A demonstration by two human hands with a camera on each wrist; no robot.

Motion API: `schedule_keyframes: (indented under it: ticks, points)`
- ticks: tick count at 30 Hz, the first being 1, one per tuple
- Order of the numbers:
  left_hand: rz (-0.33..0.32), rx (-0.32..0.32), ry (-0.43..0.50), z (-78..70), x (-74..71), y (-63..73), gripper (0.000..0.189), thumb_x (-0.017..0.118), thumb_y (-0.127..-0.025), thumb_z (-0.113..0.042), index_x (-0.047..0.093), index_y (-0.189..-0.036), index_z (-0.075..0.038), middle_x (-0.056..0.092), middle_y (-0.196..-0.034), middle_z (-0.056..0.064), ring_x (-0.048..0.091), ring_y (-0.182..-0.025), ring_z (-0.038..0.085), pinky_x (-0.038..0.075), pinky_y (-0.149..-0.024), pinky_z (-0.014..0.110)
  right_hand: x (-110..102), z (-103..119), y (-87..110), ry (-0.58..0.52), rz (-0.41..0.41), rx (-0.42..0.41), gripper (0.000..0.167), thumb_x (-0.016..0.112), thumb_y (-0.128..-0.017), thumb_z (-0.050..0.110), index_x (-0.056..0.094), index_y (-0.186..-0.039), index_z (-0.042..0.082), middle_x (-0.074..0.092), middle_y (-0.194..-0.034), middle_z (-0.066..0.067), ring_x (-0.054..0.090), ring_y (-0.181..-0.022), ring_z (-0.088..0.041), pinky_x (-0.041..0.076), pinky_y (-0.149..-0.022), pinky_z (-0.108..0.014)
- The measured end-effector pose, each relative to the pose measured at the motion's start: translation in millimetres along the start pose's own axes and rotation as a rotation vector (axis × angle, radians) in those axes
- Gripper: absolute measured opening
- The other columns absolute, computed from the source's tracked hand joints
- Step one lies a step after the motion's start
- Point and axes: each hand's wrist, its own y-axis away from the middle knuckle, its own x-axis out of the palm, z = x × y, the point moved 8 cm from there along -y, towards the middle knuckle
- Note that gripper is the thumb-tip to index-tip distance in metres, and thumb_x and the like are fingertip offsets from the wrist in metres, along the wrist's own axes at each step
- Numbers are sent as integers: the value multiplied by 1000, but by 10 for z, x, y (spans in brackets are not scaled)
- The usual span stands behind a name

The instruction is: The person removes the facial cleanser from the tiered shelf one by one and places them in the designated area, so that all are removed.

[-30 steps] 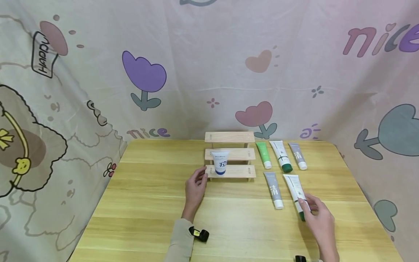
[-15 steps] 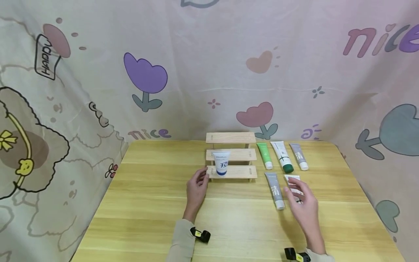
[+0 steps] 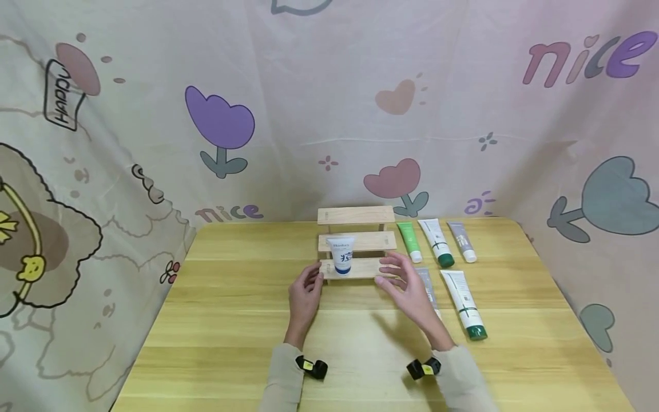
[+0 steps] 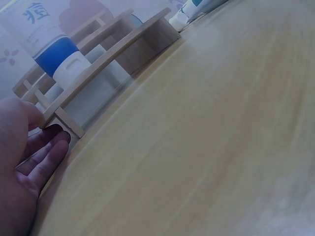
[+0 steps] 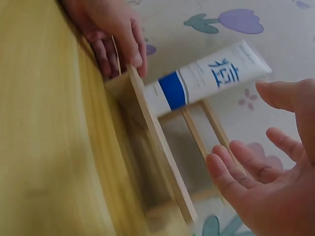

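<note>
A three-tier wooden display stand point(image 3: 356, 215) stands at the back of the table. On its lowest step a white tube with a blue band point(image 3: 341, 252) stands upright on its cap. My left hand point(image 3: 305, 297) holds the left end of that step, thumb on top and fingers below, as the right wrist view shows. My right hand point(image 3: 412, 289) hovers at the step's right end with fingers spread, nothing in its grasp. Behind this hand a grey tube point(image 3: 426, 281) is partly hidden. Right of it lies a white tube with a green cap point(image 3: 465, 300).
Beside the stand lie a green tube point(image 3: 409, 240), another white tube with a green cap point(image 3: 435, 237) and a second grey tube point(image 3: 461, 239). A printed cloth point(image 3: 298, 103) hangs behind the wooden table point(image 3: 231, 309).
My right hand has left the front green-capped white tube and moved left to the stand's right end. That tube now lies fully in sight. The left hand keeps its place.
</note>
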Motion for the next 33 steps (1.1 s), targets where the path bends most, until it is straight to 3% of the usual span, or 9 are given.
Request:
schedule_keyframes:
  ticks: [9, 17, 22, 27, 33]
  points:
    - [0, -2, -2, 8, 11, 0, 25, 66, -102, -14, 71, -126, -10, 73, -117, 9, 71, -101, 22, 61, -82, 27, 417, -70, -272, -122, 45, -47, 60, 74, -94, 3, 47, -147, 3, 55, -140, -25, 53, -127, -51, 48, -106, -60]
    - [-10, 13, 9, -23, 2, 8, 26, 66, -102, -13, 70, -127, -9, 73, -116, 11, 72, -101, 25, 62, -82, 27, 657, -221, -411, -126, 37, -10, 57, 75, -91, -1, 51, -142, 6, 62, -132, -21, 61, -122, -38, 53, -104, -44]
    - [-17, 26, 15, -32, 23, 1, 25, 68, -101, -12, 71, -125, -9, 74, -114, 11, 72, -98, 26, 62, -81, 28, 739, -288, -458, -62, 2, -5, 52, 78, -88, -2, 55, -134, 6, 67, -120, -20, 65, -115, -37, 55, -100, -45]
    - [-32, 43, 39, -24, 27, 6, 24, 69, -100, -10, 72, -124, -8, 74, -112, 12, 72, -96, 28, 63, -79, 30, 741, -309, -451, -63, -54, -36, 51, 79, -87, -3, 56, -132, 3, 69, -117, -22, 67, -111, -40, 56, -97, -49]
    - [-36, 44, 15, -36, -6, 7, 25, 68, -100, -11, 71, -125, -9, 74, -115, 11, 72, -98, 25, 62, -79, 25, 669, -287, -396, -50, -94, -3, 47, 79, -89, 4, 57, -130, 7, 73, -116, -14, 70, -108, -29, 59, -94, -37]
